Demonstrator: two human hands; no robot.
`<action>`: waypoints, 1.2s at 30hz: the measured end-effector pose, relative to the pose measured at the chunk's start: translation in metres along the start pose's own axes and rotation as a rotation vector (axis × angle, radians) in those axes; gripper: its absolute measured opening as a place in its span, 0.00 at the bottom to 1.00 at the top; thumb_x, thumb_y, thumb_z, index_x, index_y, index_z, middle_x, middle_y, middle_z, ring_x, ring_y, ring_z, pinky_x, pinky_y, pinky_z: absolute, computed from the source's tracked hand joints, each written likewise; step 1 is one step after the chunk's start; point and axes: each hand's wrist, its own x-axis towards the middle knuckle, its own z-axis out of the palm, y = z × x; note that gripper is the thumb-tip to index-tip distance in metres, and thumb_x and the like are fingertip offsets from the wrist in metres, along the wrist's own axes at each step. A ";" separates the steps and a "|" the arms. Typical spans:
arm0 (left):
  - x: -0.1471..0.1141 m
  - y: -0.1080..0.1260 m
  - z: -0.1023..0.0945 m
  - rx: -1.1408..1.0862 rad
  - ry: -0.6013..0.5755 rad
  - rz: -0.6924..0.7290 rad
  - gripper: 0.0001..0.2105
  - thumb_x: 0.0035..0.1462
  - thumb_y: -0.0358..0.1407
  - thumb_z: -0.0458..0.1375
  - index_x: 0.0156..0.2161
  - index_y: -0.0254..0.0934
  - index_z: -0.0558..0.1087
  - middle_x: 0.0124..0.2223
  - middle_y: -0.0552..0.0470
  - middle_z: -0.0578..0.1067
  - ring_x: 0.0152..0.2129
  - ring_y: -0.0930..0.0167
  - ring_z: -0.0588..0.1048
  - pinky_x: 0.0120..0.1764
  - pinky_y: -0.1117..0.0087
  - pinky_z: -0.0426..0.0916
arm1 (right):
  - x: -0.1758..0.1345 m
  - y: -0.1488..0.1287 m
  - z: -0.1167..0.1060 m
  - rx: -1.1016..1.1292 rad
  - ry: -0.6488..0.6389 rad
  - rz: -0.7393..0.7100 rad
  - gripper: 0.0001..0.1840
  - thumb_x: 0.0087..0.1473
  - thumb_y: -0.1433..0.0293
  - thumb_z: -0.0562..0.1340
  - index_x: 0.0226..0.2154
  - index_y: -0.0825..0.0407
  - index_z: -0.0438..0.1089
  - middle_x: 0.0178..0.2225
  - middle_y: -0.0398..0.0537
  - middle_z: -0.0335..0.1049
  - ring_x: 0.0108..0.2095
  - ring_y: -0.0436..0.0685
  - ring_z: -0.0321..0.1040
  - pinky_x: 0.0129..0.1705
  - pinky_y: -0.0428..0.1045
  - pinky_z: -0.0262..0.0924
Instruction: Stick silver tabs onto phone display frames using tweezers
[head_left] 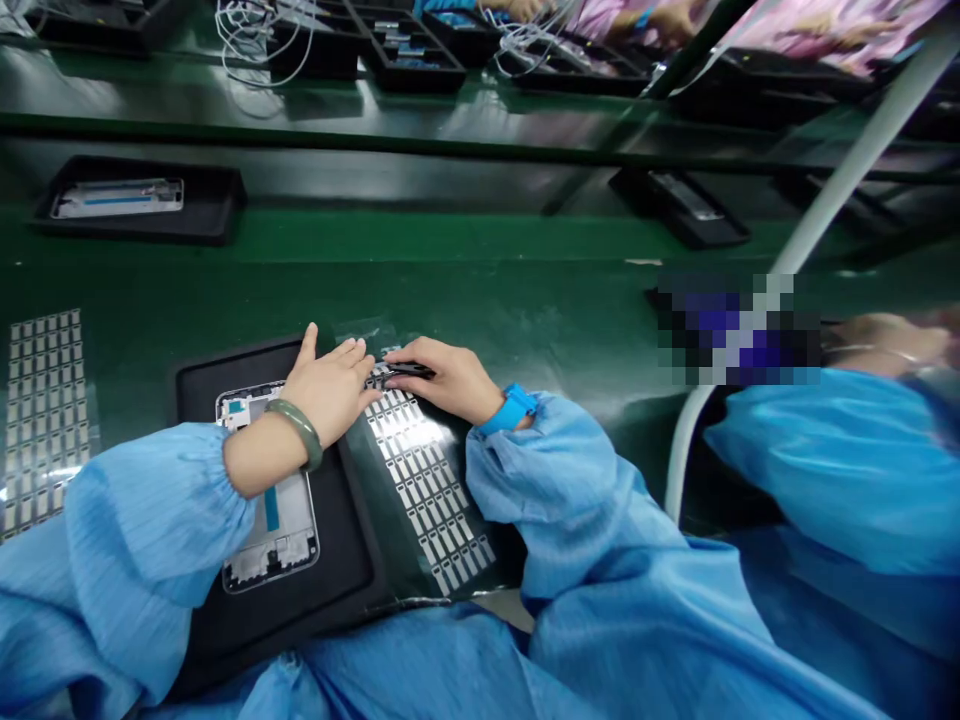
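Note:
My right hand grips black tweezers, whose tips point left at the upper end of a sheet of small metallic pieces. My left hand, a green bangle on its wrist, lies palm down with fingers stretched. Its fingertips reach the top left part of that sheet, close to the tweezer tips. Beneath my left forearm a phone frame with blue strips rests in a black tray. My forearm covers the middle of the frame. What the tweezer tips touch is too small to tell.
A second sheet of small pieces lies at the left. Black trays with phone frames stand farther back. A pale curved pole rises at the right, beside a co-worker's blue sleeve. Other people work across the bench among white cables.

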 end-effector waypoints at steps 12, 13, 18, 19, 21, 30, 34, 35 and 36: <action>-0.013 0.002 -0.021 -0.646 0.084 -0.154 0.16 0.54 0.49 0.55 0.37 0.39 0.77 0.36 0.52 0.80 0.33 0.67 0.78 0.37 0.67 0.72 | 0.001 -0.034 0.004 0.737 0.139 0.261 0.18 0.47 0.55 0.65 0.24 0.54 0.69 0.22 0.39 0.64 0.25 0.46 0.59 0.31 0.45 0.57; -0.014 0.001 -0.022 -0.692 0.081 -0.172 0.17 0.53 0.49 0.57 0.37 0.38 0.77 0.36 0.51 0.80 0.32 0.67 0.78 0.35 0.68 0.72 | 0.001 -0.036 0.004 0.765 0.131 0.269 0.18 0.45 0.55 0.66 0.24 0.54 0.69 0.22 0.39 0.64 0.25 0.46 0.59 0.31 0.46 0.57; -0.015 0.000 -0.021 -0.856 0.069 -0.245 0.17 0.48 0.48 0.61 0.35 0.36 0.77 0.35 0.49 0.80 0.31 0.66 0.78 0.35 0.67 0.73 | 0.001 -0.039 0.002 0.786 0.098 0.241 0.18 0.46 0.55 0.66 0.26 0.54 0.69 0.24 0.39 0.64 0.26 0.46 0.59 0.33 0.46 0.58; -0.015 0.000 -0.021 -0.875 0.069 -0.254 0.17 0.47 0.48 0.61 0.35 0.36 0.77 0.35 0.48 0.80 0.31 0.66 0.78 0.35 0.67 0.73 | 0.001 -0.039 0.002 0.779 0.091 0.234 0.19 0.47 0.54 0.66 0.26 0.54 0.69 0.24 0.39 0.64 0.27 0.46 0.59 0.33 0.46 0.58; -0.015 0.000 -0.021 -0.899 0.078 -0.266 0.17 0.47 0.48 0.62 0.36 0.35 0.77 0.35 0.48 0.80 0.31 0.66 0.78 0.35 0.67 0.73 | 0.001 -0.038 0.001 0.772 0.083 0.228 0.19 0.48 0.54 0.65 0.26 0.54 0.69 0.25 0.40 0.64 0.27 0.46 0.60 0.34 0.46 0.58; -0.020 0.003 -0.016 -0.774 0.213 -0.221 0.15 0.50 0.48 0.60 0.37 0.38 0.79 0.34 0.51 0.81 0.28 0.69 0.78 0.31 0.71 0.72 | 0.001 -0.036 0.002 0.811 0.058 0.216 0.19 0.48 0.55 0.65 0.28 0.55 0.69 0.25 0.40 0.64 0.27 0.46 0.59 0.33 0.45 0.57; -0.023 -0.002 -0.013 -0.645 0.303 -0.136 0.13 0.51 0.45 0.60 0.38 0.41 0.79 0.38 0.51 0.80 0.34 0.68 0.77 0.42 0.68 0.70 | 0.002 -0.037 0.003 0.834 0.060 0.216 0.17 0.49 0.57 0.65 0.27 0.56 0.69 0.23 0.38 0.62 0.25 0.44 0.56 0.32 0.45 0.54; -0.024 -0.003 -0.013 -0.621 0.321 -0.115 0.13 0.50 0.45 0.61 0.38 0.41 0.79 0.38 0.51 0.80 0.35 0.68 0.76 0.44 0.67 0.68 | 0.002 -0.037 0.003 0.845 0.063 0.221 0.16 0.48 0.58 0.66 0.26 0.56 0.69 0.23 0.38 0.62 0.25 0.44 0.56 0.32 0.45 0.54; -0.024 -0.003 -0.013 -0.602 0.333 -0.098 0.13 0.50 0.44 0.61 0.38 0.41 0.79 0.39 0.51 0.80 0.36 0.68 0.76 0.45 0.67 0.68 | 0.002 -0.038 0.003 0.859 0.064 0.225 0.16 0.48 0.59 0.66 0.26 0.56 0.69 0.23 0.37 0.62 0.25 0.44 0.56 0.32 0.45 0.54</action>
